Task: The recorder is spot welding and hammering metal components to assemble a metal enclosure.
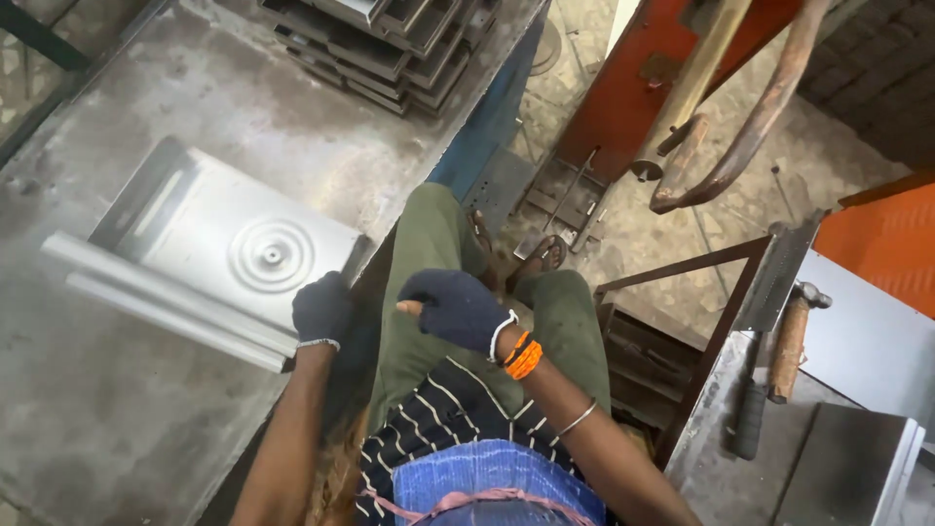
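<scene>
Dark-gloved right hand [456, 310] hovers loosely curled and empty over the lap, while the left hand [321, 310] grips the pressed metal sheet [219, 258] at its near edge, steadying it flat on the table [117, 419]; stacked trays [390, 44] sit beyond.

A pressed metal panel [229, 255] is laid on the workbench [127, 419] at the left, with a stack of metal trays [390, 39] set on the same bench at its far end. The panel's near right corner is met by the left hand [321, 309], and the right hand [453, 310] is held just right of it, apart from the panel. A hammer [791, 341] is laid on the table [721, 477] at the near right, with the welding machine [662, 88] placed far behind it.
</scene>
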